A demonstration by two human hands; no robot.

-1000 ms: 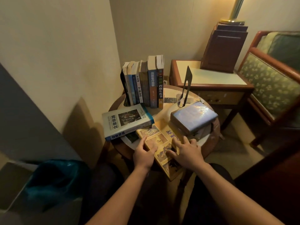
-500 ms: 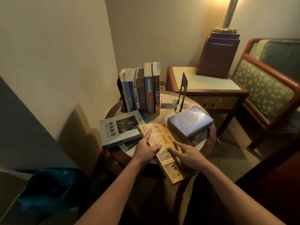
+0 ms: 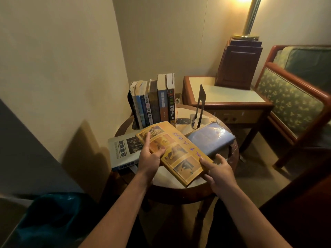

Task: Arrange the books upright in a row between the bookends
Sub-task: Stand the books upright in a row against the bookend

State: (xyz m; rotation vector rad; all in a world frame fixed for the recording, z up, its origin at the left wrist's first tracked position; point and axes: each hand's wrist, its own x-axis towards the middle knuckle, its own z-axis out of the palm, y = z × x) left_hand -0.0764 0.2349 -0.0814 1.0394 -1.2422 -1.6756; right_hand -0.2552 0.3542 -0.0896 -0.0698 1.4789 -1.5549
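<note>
Round table [image 3: 172,178]: both hands hold yellow book [image 3: 176,149] (tilted).

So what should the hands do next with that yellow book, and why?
Probably turn the yellow book upright and stand it against the row of books, in the gap before the lone bookend. The left hand and right hand hold its edges.

We see only a dark edge of the left bookend [image 3: 130,102]; the row of books [image 3: 162,101] covers the rest. The yellow book [image 3: 176,149] hides a part of the grey book [image 3: 120,149] and one corner of the blue book [image 3: 213,138]. The lamp [image 3: 250,18] is cut off by the top edge.
</note>
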